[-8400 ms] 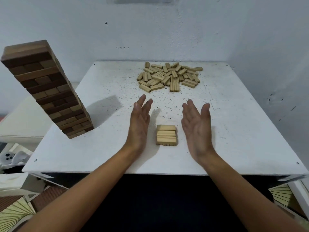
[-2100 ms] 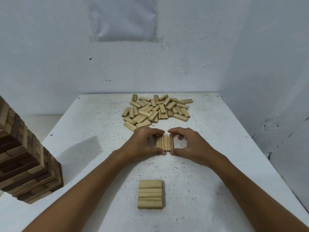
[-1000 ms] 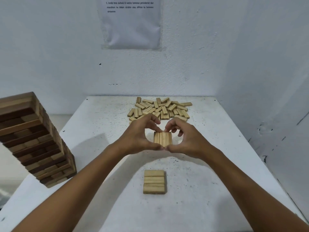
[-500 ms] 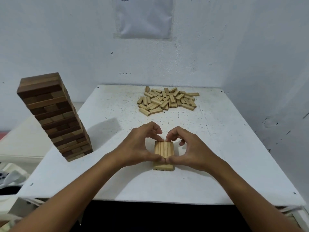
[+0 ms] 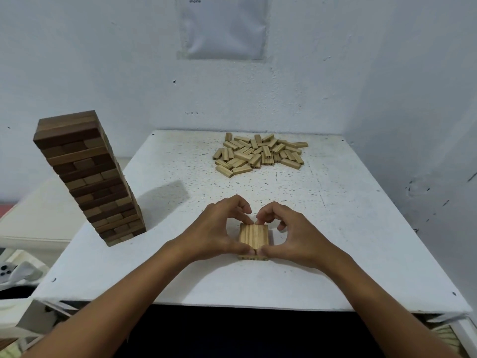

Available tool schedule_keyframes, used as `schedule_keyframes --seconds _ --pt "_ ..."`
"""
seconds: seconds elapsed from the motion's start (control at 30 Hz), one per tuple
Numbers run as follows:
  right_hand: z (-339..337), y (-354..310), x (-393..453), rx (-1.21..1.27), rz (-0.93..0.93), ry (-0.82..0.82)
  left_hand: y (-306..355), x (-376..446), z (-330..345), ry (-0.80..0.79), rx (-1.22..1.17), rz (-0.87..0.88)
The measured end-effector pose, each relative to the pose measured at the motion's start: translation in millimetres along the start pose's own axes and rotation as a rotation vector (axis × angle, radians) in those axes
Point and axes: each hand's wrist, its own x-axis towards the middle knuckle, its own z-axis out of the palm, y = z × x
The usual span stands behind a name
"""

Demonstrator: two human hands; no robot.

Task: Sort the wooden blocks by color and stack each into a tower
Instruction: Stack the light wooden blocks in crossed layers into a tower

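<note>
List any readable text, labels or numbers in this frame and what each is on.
"simpanan": small print at the top of the sheet on the wall, faint, so uncertain.
A cut-off line above it: unreadable.
Blocks, tower, table: no markings visible.

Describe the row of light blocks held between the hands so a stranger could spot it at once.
On the white table, look near the front edge, well short of the loose block pile. There the left hand and right hand pinch a held row atop a base layer, its blocks running front to back.
</note>
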Motion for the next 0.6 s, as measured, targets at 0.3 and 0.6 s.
schedule_keyframes --seconds 0.3,0.6 --pt "2.0 3.5 -1.9 -0.010 -0.004 -0.007 -2.1 -0.2 2.5 -0.004 0.001 0.022" --pt "2.6 4.4 -1.6 -0.015 -0.003 -0.021 -6.0 0.1 4.0 0.007 0.012 0.028"
